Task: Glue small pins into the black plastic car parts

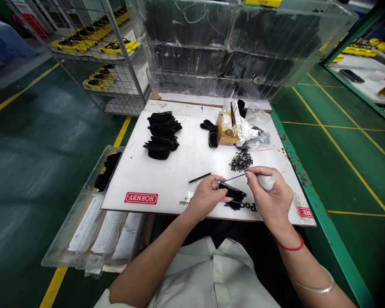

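My left hand (207,194) pinches a black, glossy plastic part (232,194) near the front edge of the white board. Between the fingertips of my right hand (271,192) is a thin dark rod (235,176), its far end close to the upper left of the part; whether they touch I cannot tell. A small white squeeze bottle (267,182) is also held in that hand, with a fine tip pointing right. Just beyond the hands lies a pile of tiny black pieces (241,160). A slim black stick (199,178) rests left of it.
Rows of black parts (162,134) lie on the board's left side. A yellow box (227,128) with small containers stands at the back, beside crumpled plastic bags (256,134). Clear bins (192,47) rise behind the board (125,171). Left below are trays (83,248) holding papers.
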